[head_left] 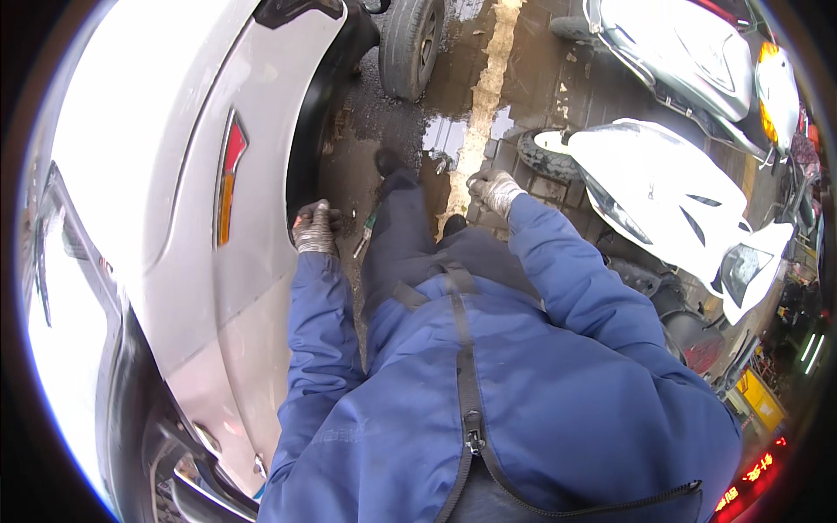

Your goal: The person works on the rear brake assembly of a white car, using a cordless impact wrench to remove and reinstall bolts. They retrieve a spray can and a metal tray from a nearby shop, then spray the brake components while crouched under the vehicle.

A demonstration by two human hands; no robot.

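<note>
My left hand (pixel 316 227), in a dirty glove, is beside the edge of the silver car's fender (pixel 187 218), at the front of the dark wheel arch (pixel 305 157); its fingers are curled, and I cannot make out what, if anything, is inside them. My right hand (pixel 494 190), also gloved, is raised over the wet paving, fingers curled together around something I cannot make out. Between my left hand and my leg, a tool with a green part (pixel 368 228) shows low down, partly hidden. The fender carries a red and orange side light (pixel 230 174).
A loose tire (pixel 403 61) stands upright ahead, beside puddles. A white scooter (pixel 663 192) is parked close on my right, a silver one (pixel 676 48) beyond it. The pale strip (pixel 479 113) runs along the paving. A red lit sign (pixel 750 466) glows at lower right.
</note>
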